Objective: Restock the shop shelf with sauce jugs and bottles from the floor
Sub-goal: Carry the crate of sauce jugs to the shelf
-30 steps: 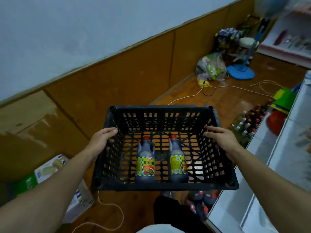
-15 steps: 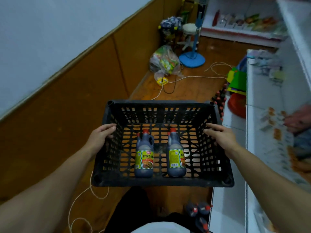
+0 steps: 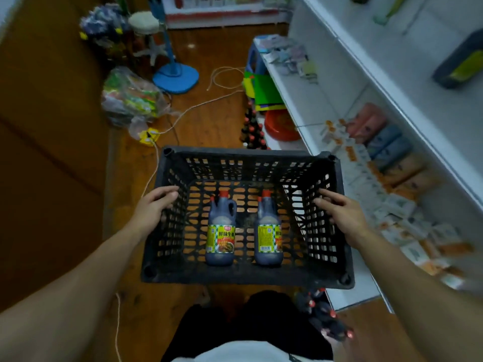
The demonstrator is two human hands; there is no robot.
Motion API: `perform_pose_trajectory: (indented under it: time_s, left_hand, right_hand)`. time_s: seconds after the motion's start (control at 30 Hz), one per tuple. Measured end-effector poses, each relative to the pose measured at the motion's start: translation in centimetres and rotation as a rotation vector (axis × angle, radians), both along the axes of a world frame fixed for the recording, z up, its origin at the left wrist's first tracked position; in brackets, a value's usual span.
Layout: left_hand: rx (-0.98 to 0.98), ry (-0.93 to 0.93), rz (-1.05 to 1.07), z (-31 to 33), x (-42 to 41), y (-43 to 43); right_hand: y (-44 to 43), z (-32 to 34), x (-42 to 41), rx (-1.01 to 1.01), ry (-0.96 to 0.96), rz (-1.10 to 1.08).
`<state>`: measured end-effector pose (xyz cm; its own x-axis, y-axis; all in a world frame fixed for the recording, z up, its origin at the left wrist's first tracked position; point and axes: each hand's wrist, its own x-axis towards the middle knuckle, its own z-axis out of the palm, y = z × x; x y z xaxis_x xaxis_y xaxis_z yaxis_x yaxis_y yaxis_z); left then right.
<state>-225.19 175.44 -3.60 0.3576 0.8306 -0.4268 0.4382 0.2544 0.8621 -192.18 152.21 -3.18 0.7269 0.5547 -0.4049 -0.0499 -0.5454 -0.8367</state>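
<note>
The left hand and right hand are gripping the crate by its sides, with sauce jugs standing upright inside and the shelf lying nearer the right hand.

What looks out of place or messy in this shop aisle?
Nothing is spilled or broken. The two sauce jugs stand upright in the black crate. The oddity is clutter: a white cord trails loose across the floor past a bulging plastic bag.

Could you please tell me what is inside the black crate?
The black crate holds two red-capped sauce jugs standing upright: the left jug and the right jug. Floor right under its near rim is hidden.
</note>
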Motion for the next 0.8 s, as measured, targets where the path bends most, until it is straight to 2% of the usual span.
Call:
perform_pose_trajectory:
  time_s: [0.2,0.37,0.6,0.8]
  left_hand:
    - [-0.039,0.013,-0.225,-1.1,7.4,5.9]
    - [-0.046,0.066,-0.331,-3.3,14.1,7.7]
    - [-0.086,0.095,-0.493,-7.8,20.9,10.5]
    - [-0.127,0.09,-0.713,-12.6,27.1,14.2]
  right_hand:
    - [-1.0,-1.9,1.6,0.001,0.044,-0.223]
    - [-1.7,-4.5,4.0,0.002,0.09,-0.37]
    - [-1.7,-7.6,4.3,-0.058,0.12,-0.581]
    - [-0.5,-11.0,3.0,-0.142,0.143,-0.785]
